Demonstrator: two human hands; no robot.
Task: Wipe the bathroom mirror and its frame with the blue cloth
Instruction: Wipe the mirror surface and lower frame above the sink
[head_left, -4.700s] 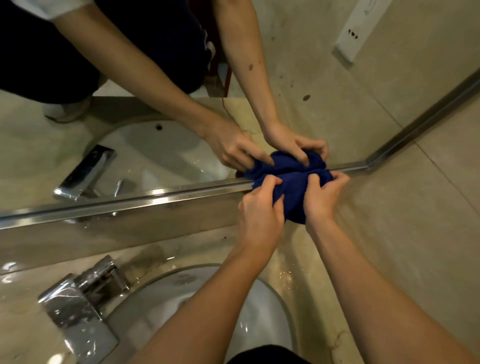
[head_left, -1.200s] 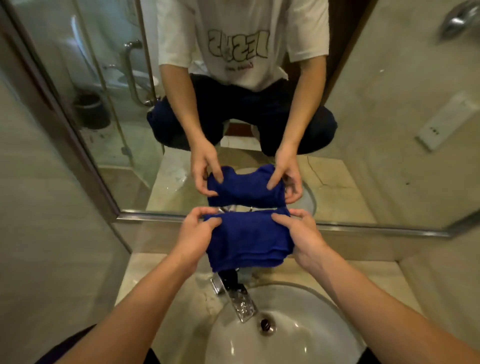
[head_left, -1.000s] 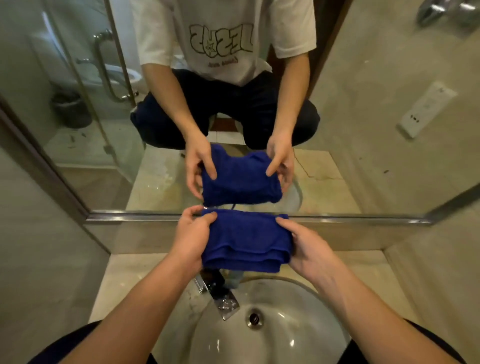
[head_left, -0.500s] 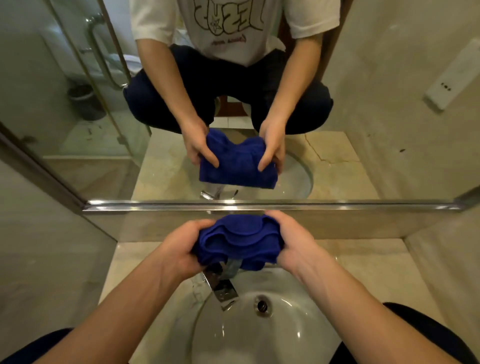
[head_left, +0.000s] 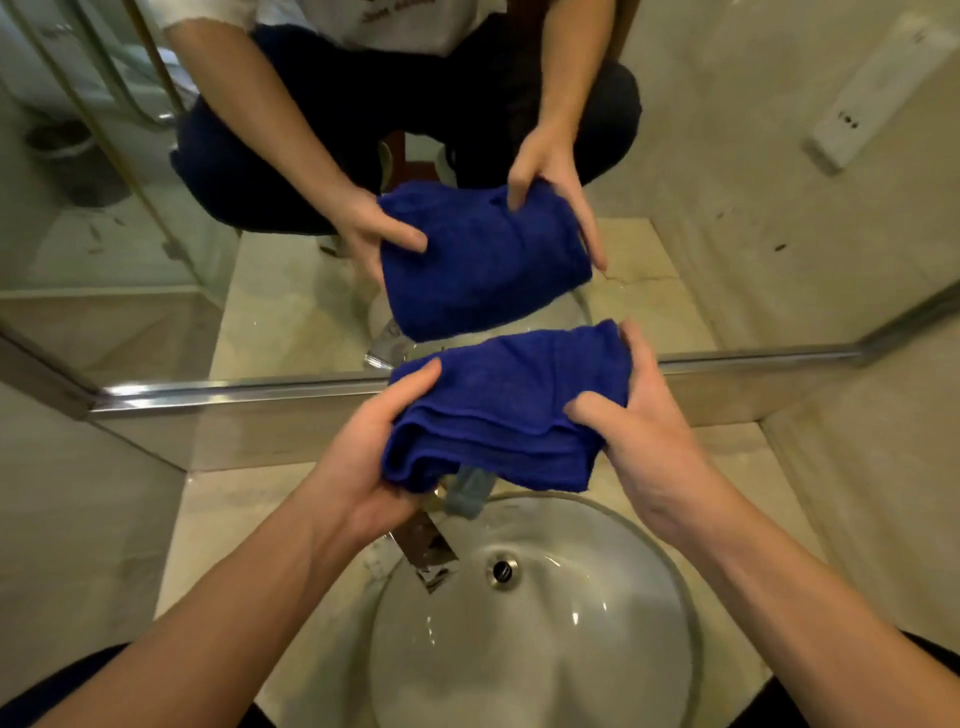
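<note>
While the blue cloth (head_left: 506, 410) is gathered into a thick folded pad, both hands hold it in the air above the tap (head_left: 426, 545) and the back of the sink (head_left: 644, 670), just in front of the lower frame (head_left: 234, 391) of the mirror (head_left: 182, 291). The left hand (head_left: 358, 467) curls under and around the left end, its thumb lying across the top; the right hand (head_left: 644, 447) clasps the right end, thumb pressed onto the upper face and fingers wrapped behind the far edge. Holding it at both ends probably serves to square up the folds and give a firm, flat wiping face before the cloth goes to the glass or the frame. The long axis of the cloth runs left to right, roughly along the line of the frame, tilted a little so the right end sits higher and nearer the mirror. Its layered folded edges face the person and hang slightly at the lower left, while a smooth face turns upward and toward the glass. The cloth does not seem to touch the mirror here, so the wiping looks paused, judging by this pose.
</note>
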